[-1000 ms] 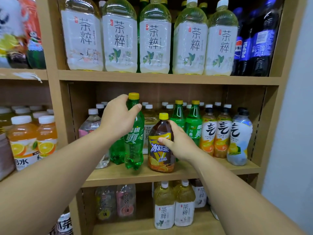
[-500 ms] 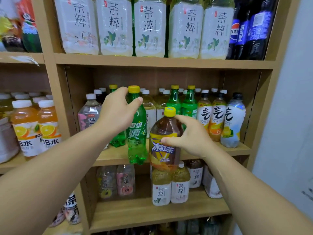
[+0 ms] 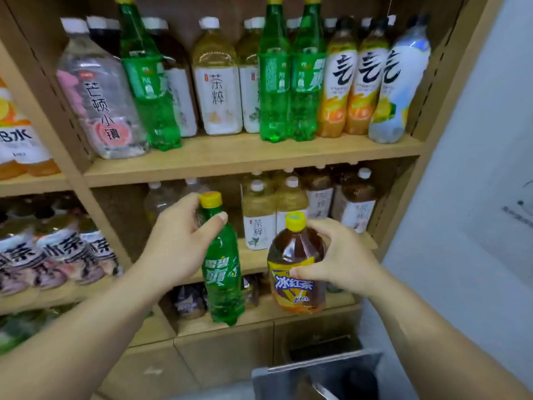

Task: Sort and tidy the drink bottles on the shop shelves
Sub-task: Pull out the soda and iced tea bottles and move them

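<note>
My left hand (image 3: 178,243) grips the neck of a green soda bottle (image 3: 222,272) with a yellow cap and holds it upright in the air. A squat brown iced-tea bottle (image 3: 297,269) with a yellow cap and yellow-blue label hangs beside it, and my right hand (image 3: 340,258) grips its shoulder. Both bottles are in front of the lower shelves, off the middle shelf board (image 3: 248,160). On that board stand more green soda bottles (image 3: 291,82), pale tea bottles (image 3: 219,88) and orange-labelled drinks (image 3: 349,79).
A clear bottle with a pink label (image 3: 101,96) stands at the left of the middle shelf. Below it, a shelf holds pale and brown tea bottles (image 3: 274,215). The left bay carries orange juice (image 3: 17,140) and iced-tea packs (image 3: 57,255). A grey open box (image 3: 317,373) sits on the floor; a white wall is at right.
Both hands lifted their bottles off the middle shelf and brought them down and toward me. The view tilted downward, so the lower shelves and floor show.
</note>
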`<state>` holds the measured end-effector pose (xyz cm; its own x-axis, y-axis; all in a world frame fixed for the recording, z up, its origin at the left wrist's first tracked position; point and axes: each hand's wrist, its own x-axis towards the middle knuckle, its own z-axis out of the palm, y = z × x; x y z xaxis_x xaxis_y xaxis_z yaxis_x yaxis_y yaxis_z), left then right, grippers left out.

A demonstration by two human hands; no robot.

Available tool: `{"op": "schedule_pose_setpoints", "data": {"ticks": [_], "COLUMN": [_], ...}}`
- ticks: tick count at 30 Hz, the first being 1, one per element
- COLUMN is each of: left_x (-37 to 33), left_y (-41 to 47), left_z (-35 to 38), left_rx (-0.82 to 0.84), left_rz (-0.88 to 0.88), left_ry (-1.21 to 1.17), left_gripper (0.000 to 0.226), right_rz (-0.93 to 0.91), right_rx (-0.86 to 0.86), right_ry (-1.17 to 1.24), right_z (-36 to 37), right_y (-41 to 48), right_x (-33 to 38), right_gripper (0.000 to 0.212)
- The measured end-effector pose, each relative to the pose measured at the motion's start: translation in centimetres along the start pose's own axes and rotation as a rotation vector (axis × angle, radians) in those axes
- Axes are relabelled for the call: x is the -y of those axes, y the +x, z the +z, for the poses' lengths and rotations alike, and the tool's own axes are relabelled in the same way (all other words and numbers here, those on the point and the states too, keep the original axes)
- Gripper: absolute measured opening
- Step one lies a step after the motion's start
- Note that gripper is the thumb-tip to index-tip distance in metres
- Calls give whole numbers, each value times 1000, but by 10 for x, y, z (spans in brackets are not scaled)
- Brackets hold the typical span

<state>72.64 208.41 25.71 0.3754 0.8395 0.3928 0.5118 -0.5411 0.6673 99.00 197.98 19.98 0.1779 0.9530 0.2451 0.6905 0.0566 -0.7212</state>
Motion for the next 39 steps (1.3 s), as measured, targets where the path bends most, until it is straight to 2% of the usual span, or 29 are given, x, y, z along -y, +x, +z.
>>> {"op": "schedule_pose_setpoints", "data": {"ticks": [7,12,17,24,29,31,35,39], "left_x": [88,156,212,262,288,294,302,307], "left_y": [-42,-63,-82,-86,-77,-73,-68,-68], "left_z": [80,134,193,252,273,276,280,284], "left_rx": [151,149,190,136,112,120,126,124], "left_rz": [-154,-215,-258,-264,-271,-261,-252,-264], "left_ry": [-12,-73,-109,-38,24,23,-26,-24], "left_gripper": [8,17,9,17,19,19,19,18], "right_rz": [187,279,291,167,247,303,360,539], "right_rx": [109,127,94,130,154,149,64,-55], "right_ry": [-22,-21,-34,-122,-137,-125,-109,-32], "right_z": [86,152,204,243,266,271,281,307], "right_y": [-31,-26,-14,26,47,52,45,29], "right_x": [-86,-154,-217,-263,-283,-288,-291,-298], "right_gripper": [89,78,73,81,54,50,68,85]}}
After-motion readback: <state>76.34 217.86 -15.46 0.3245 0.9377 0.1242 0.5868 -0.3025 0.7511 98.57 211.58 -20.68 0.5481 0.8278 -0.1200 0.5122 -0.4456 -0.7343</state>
